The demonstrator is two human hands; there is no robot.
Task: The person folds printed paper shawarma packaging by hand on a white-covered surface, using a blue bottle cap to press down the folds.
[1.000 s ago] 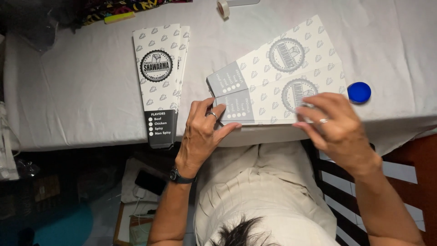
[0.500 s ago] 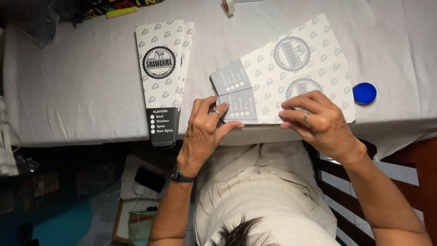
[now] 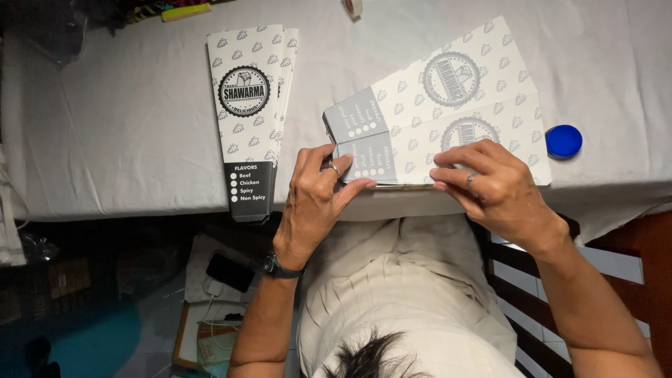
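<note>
A flat printed cardboard sleeve blank [image 3: 448, 112], white with grey emblems and a grey end panel, lies on the white tablecloth near the table's front edge. My left hand [image 3: 318, 199], with a ring and a wristwatch, pinches its grey end at the front left corner. My right hand [image 3: 500, 192], also ringed, presses fingertips onto the blank's lower fold near the middle. A small stack of finished narrow sleeves [image 3: 250, 115] with a round black emblem and a black end lies to the left, untouched.
A blue bottle cap [image 3: 563, 141] sits at the right of the blank. The cloth-covered table [image 3: 105, 140] ends just in front of my lap. A phone and papers [image 3: 227, 273] lie on the floor at lower left; a chair frame [image 3: 525, 280] is at right.
My right hand has slid left along the blank's front edge, from its right corner toward the middle. The left hand stays on the grey end.
</note>
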